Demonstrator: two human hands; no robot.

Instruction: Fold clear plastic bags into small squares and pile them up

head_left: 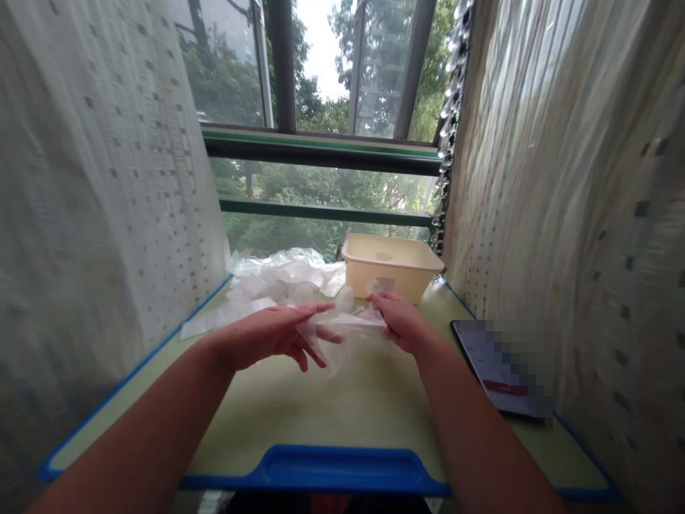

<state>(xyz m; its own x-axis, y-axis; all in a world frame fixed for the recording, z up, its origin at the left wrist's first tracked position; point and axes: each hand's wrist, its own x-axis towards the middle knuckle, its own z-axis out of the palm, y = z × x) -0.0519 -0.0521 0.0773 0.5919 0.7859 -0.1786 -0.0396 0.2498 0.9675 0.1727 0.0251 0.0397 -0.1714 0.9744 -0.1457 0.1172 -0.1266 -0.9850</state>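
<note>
A thin, clear plastic bag [347, 325] stretches between my two hands above the middle of the table. My right hand [397, 321] is closed, pinching the bag's right side. Fingers spread, my left hand [289, 332] lies against the bag's left part; whether some fingers are inside it I cannot tell. Behind my left hand lies a crumpled heap of clear and white plastic bags [289, 271]. A cream plastic tub [364, 275] stands just beyond my right hand, with a greyish patch on its front.
The pale green table [321, 414] has a blue rim with a moulded blue tray [342, 467] at the front edge. A phone [497, 371], its screen partly blurred, lies right of my right forearm. Curtains [561, 178] hang close on both sides, and a window [332, 178] is behind.
</note>
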